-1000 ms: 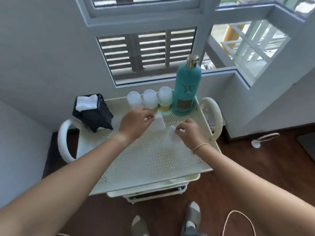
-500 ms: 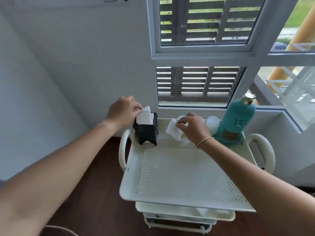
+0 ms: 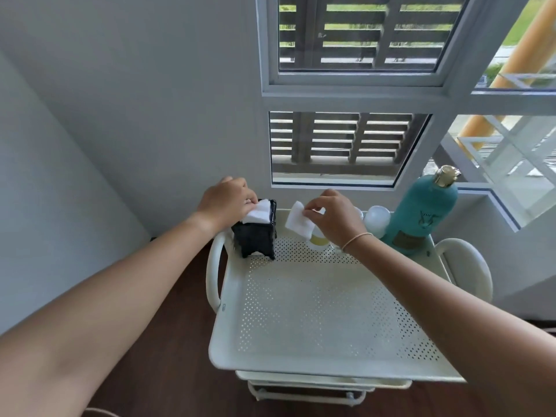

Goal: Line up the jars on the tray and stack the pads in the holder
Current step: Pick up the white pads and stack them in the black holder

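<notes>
The white pads sit stacked in the black holder at the tray's far left corner. The left hand presses on them, fingers closed over the top pad, probably to seat it. The right hand pinches a loose pad just beside the holder, likely next in. They look thin, square and soft. Round-lidded jars line the far edge beside a teal bottle.

Bare forearms, thin band on right wrist

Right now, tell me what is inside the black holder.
White pads fill the top of the black holder, the left hand pressing them. Its dark walls hide anything lower down.
</notes>
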Motion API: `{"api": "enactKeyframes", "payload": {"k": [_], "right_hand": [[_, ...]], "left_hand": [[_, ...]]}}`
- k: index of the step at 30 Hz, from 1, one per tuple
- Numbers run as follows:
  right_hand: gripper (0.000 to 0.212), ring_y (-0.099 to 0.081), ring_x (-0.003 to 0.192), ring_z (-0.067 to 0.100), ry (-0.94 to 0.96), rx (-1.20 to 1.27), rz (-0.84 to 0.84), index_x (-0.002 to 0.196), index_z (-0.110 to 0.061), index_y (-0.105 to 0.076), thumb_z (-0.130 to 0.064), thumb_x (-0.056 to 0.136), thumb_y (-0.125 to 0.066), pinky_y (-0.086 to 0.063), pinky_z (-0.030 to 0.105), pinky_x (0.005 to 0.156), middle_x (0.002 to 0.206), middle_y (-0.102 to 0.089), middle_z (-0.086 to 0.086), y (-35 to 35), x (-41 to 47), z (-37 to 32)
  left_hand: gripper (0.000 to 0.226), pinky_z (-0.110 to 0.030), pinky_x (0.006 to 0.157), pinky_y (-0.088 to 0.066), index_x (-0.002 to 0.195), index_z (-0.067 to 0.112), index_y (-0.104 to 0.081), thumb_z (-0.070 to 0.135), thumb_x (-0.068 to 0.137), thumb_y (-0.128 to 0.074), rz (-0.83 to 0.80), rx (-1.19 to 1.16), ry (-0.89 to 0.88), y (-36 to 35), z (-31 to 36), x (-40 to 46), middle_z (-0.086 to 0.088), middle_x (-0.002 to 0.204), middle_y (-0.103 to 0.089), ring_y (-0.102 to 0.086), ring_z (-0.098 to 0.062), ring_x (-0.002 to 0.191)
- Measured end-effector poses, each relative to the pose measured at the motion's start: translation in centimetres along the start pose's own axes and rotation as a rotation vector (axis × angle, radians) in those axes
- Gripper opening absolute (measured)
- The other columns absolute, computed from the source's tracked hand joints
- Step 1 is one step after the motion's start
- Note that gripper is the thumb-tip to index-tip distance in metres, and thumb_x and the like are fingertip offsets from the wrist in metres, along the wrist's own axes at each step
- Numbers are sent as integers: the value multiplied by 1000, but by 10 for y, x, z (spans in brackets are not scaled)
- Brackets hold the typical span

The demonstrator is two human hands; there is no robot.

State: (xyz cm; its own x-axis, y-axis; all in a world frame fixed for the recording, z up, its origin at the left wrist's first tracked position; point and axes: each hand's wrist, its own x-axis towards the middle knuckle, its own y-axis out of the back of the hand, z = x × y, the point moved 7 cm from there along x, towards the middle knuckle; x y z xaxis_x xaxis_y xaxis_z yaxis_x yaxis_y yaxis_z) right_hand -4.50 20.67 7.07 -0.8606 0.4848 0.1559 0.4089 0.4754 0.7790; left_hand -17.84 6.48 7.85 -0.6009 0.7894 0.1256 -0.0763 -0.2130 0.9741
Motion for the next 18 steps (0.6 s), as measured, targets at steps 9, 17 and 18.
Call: {"api": "enactKeyframes", "payload": {"k": [9,17,18], "right_hand": [[17,-53,78,19,75,1,-34,91,-10,-71,-21,84,-60,-41,28,69,99,-60,9,-8,31,-40],[20,-60,89,26,163,-98,-126,95,-10,-70,-21,86,-56,-43,28,73,104,-61,11,-32,53,-78],[20,-60,89,26,163,-108,-142,96,-10,-70,-20,87,-55,-43,28,73,105,-62,11,-38,54,-80]], "left_hand": [[23,-29,70,-38,108,22,-65,28,87,-57,69,-177,116,2,-25,-5,-4,98,-61,-52,-23,95],[35,-26,72,-38,118,25,-61,38,85,-60,-4,-339,110,-9,-48,-18,1,110,-61,-55,-19,83],[40,-26,73,-38,121,26,-58,40,84,-60,-38,-355,112,-13,-50,-20,2,114,-59,-55,-17,87]]}}
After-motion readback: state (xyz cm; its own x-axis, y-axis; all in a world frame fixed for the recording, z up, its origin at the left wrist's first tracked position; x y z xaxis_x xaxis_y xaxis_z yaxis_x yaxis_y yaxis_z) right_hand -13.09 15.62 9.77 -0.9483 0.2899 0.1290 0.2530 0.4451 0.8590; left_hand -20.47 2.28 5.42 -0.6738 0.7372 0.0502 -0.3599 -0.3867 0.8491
